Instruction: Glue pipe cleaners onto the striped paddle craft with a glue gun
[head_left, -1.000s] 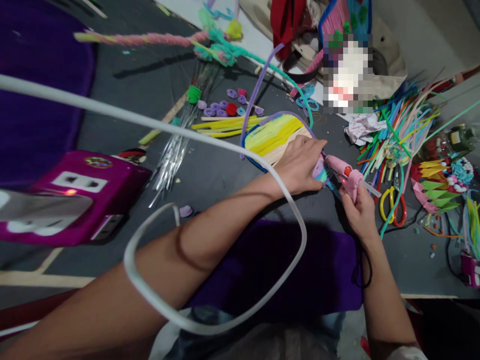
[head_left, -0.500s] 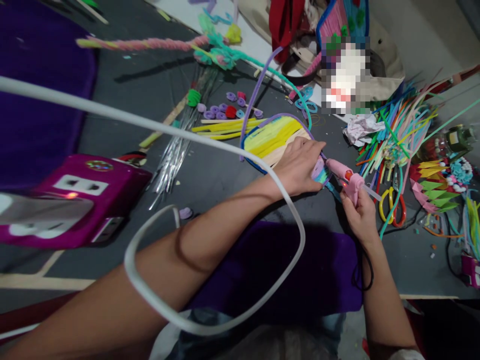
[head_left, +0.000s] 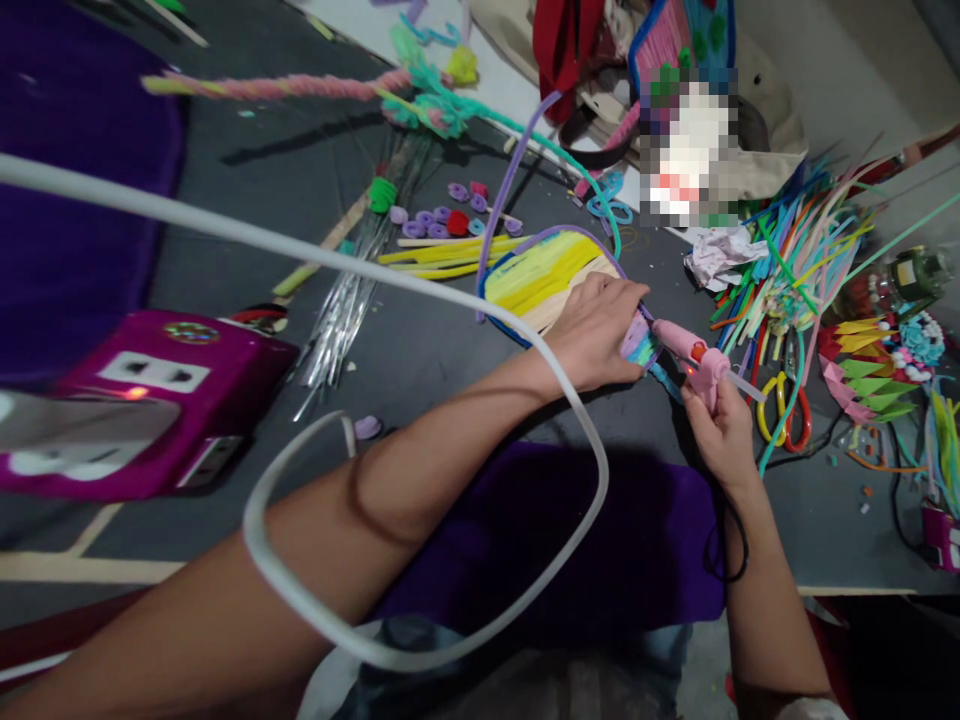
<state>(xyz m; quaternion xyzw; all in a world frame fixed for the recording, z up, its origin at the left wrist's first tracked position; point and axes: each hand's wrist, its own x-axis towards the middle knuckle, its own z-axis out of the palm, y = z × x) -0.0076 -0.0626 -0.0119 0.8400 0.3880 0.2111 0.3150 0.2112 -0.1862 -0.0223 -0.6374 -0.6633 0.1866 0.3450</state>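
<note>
My left hand (head_left: 596, 330) lies over the right part of a flat rounded craft piece (head_left: 544, 275), its fingers bent around the edge. Yellow, cream and blue strips cover the piece, and a purple pipe cleaner borders it. My right hand (head_left: 721, 425) is closed round the handle of a pink glue gun (head_left: 694, 360). The gun's nozzle points left, close to the piece's right edge by my left fingertips; whether it touches cannot be made out. A small red light glows on the gun.
A magenta power strip (head_left: 161, 400) sits at the left, with a thick white cable (head_left: 315, 250) looping across the view. Scissors (head_left: 784, 410) and a heap of pipe cleaners (head_left: 810, 250) lie right. Small purple and red coils (head_left: 439, 218) lie behind the piece.
The view has shifted very slightly. Both hands, the craft piece and the glue gun keep nearly the same positions.
</note>
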